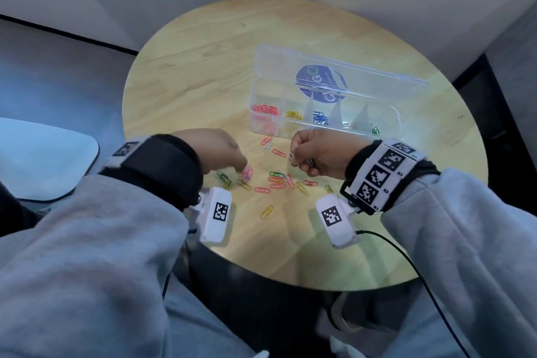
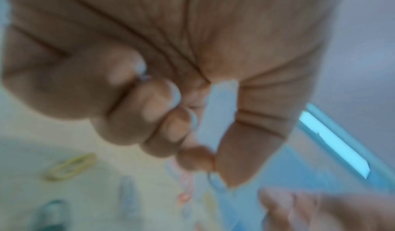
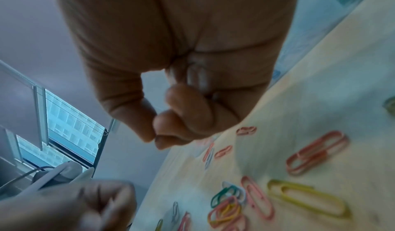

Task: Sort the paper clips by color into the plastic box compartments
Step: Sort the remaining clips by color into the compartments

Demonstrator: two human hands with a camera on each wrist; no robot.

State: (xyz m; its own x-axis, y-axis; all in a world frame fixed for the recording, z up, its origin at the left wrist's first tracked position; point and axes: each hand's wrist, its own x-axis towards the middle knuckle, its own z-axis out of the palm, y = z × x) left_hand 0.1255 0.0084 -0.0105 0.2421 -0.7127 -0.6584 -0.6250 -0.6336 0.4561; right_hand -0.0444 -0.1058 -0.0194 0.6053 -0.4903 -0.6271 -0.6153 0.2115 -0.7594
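The clear plastic box (image 1: 386,113) lies open at the table's far side, with red (image 1: 265,110), yellow (image 1: 293,116), blue (image 1: 319,119) and green clips (image 1: 374,130) in separate compartments. Loose clips (image 1: 277,179) of mixed colours are scattered in front of it. My left hand (image 1: 244,172) reaches down onto the table and pinches a pink clip (image 1: 248,174) between thumb and forefinger (image 2: 195,158). My right hand (image 1: 299,158) hovers curled above the pile, gripping a small bunch of clips; a white clip (image 1: 291,157) sticks out, and pale clips (image 3: 198,77) show inside the fist.
The round wooden table (image 1: 203,73) stands against a grey wall. The box's lid (image 1: 343,73) tilts back behind the compartments. A single yellow clip (image 1: 267,211) lies nearest me, and a green clip (image 1: 223,178) sits left of the pile. A black cable (image 1: 406,259) trails off my right wrist.
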